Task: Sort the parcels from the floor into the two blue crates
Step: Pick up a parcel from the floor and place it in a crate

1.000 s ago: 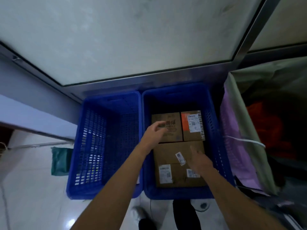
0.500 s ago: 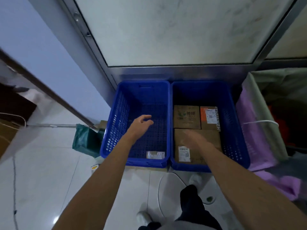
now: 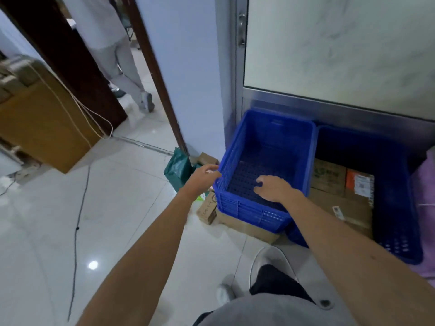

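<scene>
Two blue crates stand side by side against a glass door. The left crate [image 3: 270, 137] holds nothing and its near end sits on a flat cardboard parcel [image 3: 249, 225]. The right crate [image 3: 400, 231] holds three cardboard parcels [image 3: 329, 177]. My left hand [image 3: 203, 178] is at the left crate's near left corner, fingers loosely curled and holding nothing. My right hand [image 3: 274, 188] hovers over the left crate's near end, fingers loosely curled and empty. On the floor left of that crate lie a green bag parcel [image 3: 177, 169] and a small brown box [image 3: 208, 208].
A person [image 3: 122, 67] walks through the doorway at upper left. A large cardboard box [image 3: 44, 123] with a white cord stands at left. A black cable [image 3: 76, 229] runs across the tiled floor. A purple bag [image 3: 426, 196] stands right of the crates. My shoe [image 3: 268, 257] is below.
My view has swung left. Both hands have moved left, from the right crate's parcels to the left crate. The doorway and floor parcels came into view.
</scene>
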Motion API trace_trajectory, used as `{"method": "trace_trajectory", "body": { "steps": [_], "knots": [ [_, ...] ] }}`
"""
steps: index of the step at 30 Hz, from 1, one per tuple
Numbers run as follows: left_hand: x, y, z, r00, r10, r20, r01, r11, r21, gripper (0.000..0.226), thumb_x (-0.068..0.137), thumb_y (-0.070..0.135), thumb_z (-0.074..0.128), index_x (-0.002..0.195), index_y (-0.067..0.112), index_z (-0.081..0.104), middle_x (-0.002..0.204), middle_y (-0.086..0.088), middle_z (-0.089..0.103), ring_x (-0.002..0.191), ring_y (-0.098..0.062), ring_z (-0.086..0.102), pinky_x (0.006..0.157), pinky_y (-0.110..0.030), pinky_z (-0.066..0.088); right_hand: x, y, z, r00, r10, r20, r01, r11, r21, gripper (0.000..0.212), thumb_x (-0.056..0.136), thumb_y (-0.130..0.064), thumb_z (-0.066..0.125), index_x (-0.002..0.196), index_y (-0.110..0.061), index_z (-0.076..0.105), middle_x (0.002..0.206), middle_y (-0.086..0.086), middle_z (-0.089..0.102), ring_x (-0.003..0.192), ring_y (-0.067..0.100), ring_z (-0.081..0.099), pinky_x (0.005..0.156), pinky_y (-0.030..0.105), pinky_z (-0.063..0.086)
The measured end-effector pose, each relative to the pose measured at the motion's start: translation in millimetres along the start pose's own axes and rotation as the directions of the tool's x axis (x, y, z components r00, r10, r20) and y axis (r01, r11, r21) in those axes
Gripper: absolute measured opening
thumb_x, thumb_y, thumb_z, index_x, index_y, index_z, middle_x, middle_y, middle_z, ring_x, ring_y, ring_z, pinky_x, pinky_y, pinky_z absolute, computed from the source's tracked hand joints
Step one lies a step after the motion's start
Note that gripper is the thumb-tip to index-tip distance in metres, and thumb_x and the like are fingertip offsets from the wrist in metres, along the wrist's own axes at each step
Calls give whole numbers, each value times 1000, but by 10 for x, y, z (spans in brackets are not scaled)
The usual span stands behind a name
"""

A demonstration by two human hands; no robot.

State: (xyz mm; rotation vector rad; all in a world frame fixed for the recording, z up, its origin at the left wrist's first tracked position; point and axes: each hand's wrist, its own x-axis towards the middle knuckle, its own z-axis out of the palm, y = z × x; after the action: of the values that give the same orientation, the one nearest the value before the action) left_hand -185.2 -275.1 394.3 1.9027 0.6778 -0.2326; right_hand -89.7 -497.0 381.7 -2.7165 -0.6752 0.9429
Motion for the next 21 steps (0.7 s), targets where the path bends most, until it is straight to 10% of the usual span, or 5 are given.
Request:
{"method": "trace_trajectory", "body": {
  "steps": [21],
  "knots": [
    [1033,-1214,-1086,917,-395,-60,389,917,-86,36,67,38,60,101,33,71,112,-7,72,103,-24,66,99,-42,52,1478,-1440,839,975,-46,217,27,996,90,41,96,-37,45,128,-14,56,123,8,63,110,31,60,83,39,49]
  ]
}}
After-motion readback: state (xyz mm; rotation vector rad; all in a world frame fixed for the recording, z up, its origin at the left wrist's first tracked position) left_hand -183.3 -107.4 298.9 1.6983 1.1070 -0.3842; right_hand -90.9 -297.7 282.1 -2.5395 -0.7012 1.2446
